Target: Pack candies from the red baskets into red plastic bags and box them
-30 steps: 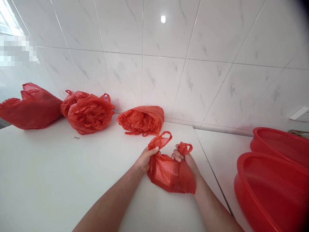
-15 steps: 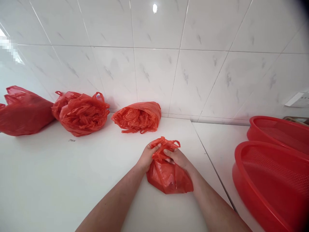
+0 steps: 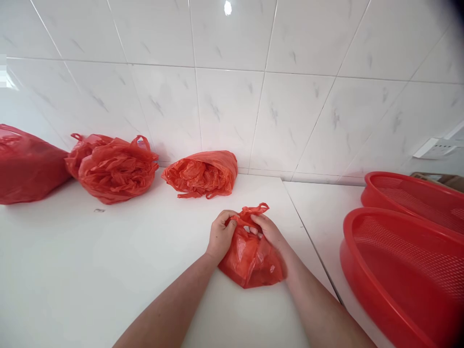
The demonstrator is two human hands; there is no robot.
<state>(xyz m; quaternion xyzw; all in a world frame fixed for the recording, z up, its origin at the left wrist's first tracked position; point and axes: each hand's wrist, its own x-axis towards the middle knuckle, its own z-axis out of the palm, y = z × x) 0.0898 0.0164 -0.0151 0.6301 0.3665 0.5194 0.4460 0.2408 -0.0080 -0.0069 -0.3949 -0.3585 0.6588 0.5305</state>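
Note:
A small red plastic bag (image 3: 250, 258) rests on the white table (image 3: 145, 266) between my two hands, its lower part bulging and what lies inside not clear. My left hand (image 3: 222, 234) is closed on the left side of its gathered neck, thumb and fingers pinching the plastic. On the other side my right hand (image 3: 266, 231) grips the neck as well, some fingertips showing through a gap between the handles. One handle loop sticks up above the hands.
Along the tiled wall (image 3: 232, 116) lie three larger red plastic bags: a full one (image 3: 29, 166), a crumpled one (image 3: 118, 169) and one stuffed with plastic (image 3: 203, 174). Two red baskets (image 3: 377, 275) stand at right, past a table seam. A wall socket (image 3: 433, 148) is behind them.
My hands, first apart with a handle each, have come together at the bag's neck and crossed the handles. The view has shifted slightly to the right.

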